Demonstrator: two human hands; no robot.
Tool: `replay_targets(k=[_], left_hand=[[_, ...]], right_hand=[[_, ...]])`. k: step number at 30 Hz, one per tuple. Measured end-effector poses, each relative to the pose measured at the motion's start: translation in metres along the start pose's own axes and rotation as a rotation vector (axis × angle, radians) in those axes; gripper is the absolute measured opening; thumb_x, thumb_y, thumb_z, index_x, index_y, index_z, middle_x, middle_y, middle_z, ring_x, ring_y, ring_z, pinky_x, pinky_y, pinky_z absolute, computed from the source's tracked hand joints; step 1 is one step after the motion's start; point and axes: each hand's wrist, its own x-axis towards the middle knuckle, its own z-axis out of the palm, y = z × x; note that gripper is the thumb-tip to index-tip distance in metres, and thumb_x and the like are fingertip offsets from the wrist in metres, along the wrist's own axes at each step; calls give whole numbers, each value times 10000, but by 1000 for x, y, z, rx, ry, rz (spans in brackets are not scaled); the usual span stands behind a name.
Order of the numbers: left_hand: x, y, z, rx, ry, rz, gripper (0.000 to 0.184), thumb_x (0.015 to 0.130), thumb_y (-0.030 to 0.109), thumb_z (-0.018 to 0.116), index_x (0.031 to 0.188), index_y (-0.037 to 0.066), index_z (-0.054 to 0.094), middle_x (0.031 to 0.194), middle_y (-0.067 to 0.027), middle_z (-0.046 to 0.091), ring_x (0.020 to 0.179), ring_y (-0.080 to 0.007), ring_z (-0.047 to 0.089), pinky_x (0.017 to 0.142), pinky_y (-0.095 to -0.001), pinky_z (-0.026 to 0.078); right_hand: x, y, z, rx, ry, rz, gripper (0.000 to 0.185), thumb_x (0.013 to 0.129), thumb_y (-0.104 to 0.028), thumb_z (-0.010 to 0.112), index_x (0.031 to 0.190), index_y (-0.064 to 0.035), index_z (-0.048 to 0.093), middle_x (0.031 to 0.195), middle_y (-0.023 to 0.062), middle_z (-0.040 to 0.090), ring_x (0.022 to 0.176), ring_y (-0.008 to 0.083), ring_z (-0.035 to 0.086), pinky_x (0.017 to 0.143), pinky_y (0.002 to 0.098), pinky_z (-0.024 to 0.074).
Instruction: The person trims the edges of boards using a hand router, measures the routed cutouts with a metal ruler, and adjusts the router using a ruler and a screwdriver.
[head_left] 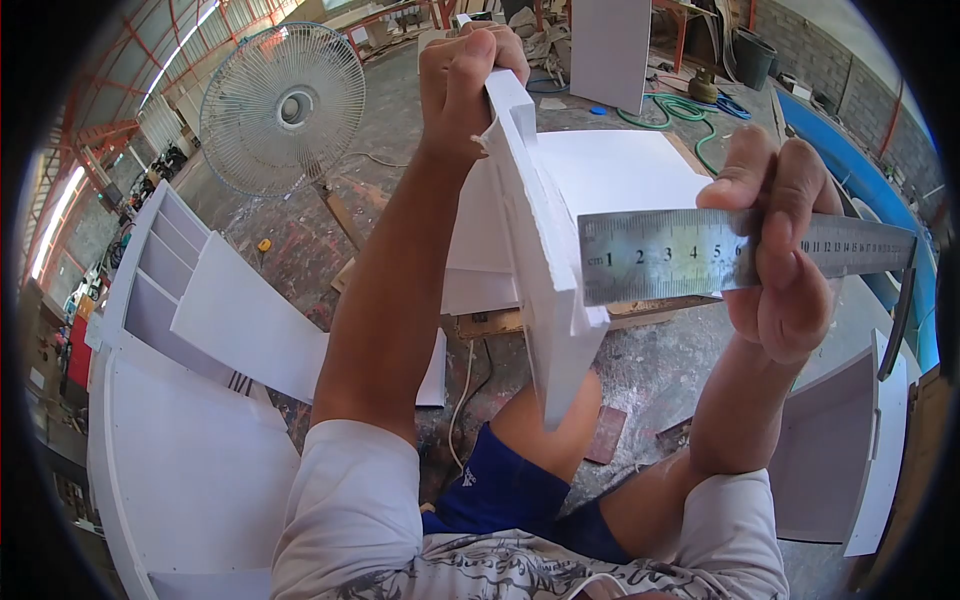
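Observation:
My left hand (472, 85) grips the far end of a white board (540, 230), its fingers wrapped over the top. The board stands on edge, and its narrow side, rough in places, faces me. In my right hand (775, 240) is a steel ruler (665, 255), pinched between thumb and fingers and lying roughly level. Centimetre marks from 1 to 6 show left of the fingers, higher numbers to their right. The ruler's left end is beside the board's edge; I cannot tell whether they touch.
White panels (620, 165) lie on a low wooden support (640, 318) behind the board. A standing fan (290, 110) is at the upper left. White cabinet parts (200, 430) stand left, another white piece (825, 450) right. A green hose (690, 108) lies on the floor.

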Motion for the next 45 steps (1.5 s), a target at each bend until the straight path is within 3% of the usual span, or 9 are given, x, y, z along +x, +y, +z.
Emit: replay_targets(k=[21,30,45], left_hand=[[-2,1,-1,-34,8,-37,554,1005,346,435,598,-15,544,593,-65,531,556,-143,444,546,-330,307],[-1,3,-1,15,-1,-13,547,998,350,429,599,-6,545,578,-59,520,550,-153,441,552,-337,309],[0,2,1,5,5,-30,532,986,338,432,586,2,534,568,-57,517,540,-157,436,571,-340,318]], right_hand=[[-2,3,-4,-33,21,-28,269,895,-245,823,932,-127,585,1088,130,681,930,92,732,762,215,613],[-1,3,6,-13,71,-18,263,899,-253,820,926,-129,590,1079,124,683,878,64,721,716,187,596],[-1,2,1,-8,37,-6,267,910,-262,812,924,-131,580,1073,110,683,881,40,697,741,193,594]])
